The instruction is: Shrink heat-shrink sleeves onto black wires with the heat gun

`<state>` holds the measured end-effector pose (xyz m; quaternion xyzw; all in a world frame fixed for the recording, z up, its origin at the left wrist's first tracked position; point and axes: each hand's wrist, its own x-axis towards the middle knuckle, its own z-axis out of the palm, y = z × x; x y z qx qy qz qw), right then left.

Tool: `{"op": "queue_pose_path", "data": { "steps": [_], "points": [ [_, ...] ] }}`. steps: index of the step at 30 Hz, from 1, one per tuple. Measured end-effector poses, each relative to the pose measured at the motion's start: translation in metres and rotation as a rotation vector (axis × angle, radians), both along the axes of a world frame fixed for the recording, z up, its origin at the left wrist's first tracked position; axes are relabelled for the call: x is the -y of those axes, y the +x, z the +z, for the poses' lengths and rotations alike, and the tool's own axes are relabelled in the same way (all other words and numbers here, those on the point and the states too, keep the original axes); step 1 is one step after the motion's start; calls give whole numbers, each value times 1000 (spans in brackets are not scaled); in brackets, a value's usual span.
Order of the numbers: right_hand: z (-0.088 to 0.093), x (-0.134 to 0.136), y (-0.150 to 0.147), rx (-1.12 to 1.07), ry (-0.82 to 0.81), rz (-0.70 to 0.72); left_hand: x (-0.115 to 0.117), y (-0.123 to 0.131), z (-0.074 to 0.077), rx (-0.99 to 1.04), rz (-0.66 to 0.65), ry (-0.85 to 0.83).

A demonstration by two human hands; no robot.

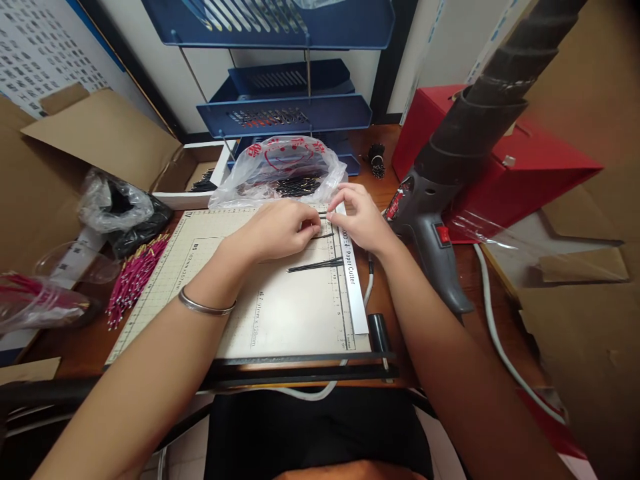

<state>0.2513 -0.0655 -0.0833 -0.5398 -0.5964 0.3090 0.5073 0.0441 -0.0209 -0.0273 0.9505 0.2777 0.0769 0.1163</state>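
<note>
My left hand (287, 230) rests over the upper part of the cream paper cutter board (295, 313), its fingers curled together in a pinch. Facing it, my right hand (361, 217) brings thumb and forefinger together at the white guide strip (353, 280). Between the fingertips of both hands shows a short stretch of thin black cord (323, 213). Another bit of black cord sticks out below the left fingertips toward the ruler edge. Lower on the board lies a small bunch of black cords (315, 265), their right ends at the strip.
Behind the board sits a clear plastic bag (295, 157) of black cords, beside an open white box (200, 167). Magenta cords (137, 280) lie left. A heat gun (435, 227) stands right, before a red box (540, 160). The cutter's black handle (380, 337) is near front.
</note>
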Motion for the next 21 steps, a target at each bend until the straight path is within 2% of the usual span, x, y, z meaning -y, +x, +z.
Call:
{"op": "queue_pose_path", "data": {
  "steps": [4,11,16,21],
  "points": [
    [13,18,6,204,2,44,0,-2,1,6,48,10],
    [-2,18,13,301,-36,109,-6,-4,-1,41,-7,-31],
    [2,18,12,284,75,121,-9,-4,-6,161,1,101],
    [5,16,9,255,203,24,-12,-5,-10,191,1,98]
  ]
}}
